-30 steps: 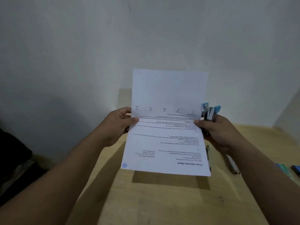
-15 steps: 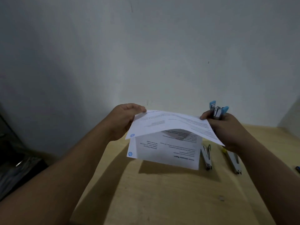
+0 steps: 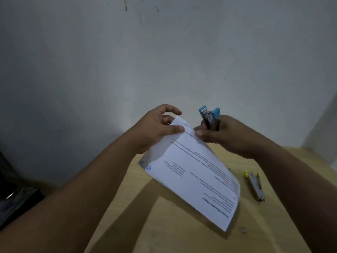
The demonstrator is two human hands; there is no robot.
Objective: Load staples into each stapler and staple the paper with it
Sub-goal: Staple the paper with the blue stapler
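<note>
Right now your left hand (image 3: 156, 125) pinches the top corner of the folded paper (image 3: 193, 172), held above the wooden table (image 3: 175, 234). Your right hand (image 3: 220, 136) grips the blue stapler (image 3: 209, 117) upright, thumb touching the paper's edge. A yellow stapler (image 3: 255, 185) lies on the table, right of the paper.

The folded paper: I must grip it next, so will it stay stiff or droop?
The folded paper, pinched at its top by the left hand, hangs and curls at its lower edge, so it is probably floppy. It likely weighs little, since a fingertip pinch holds it.
</note>
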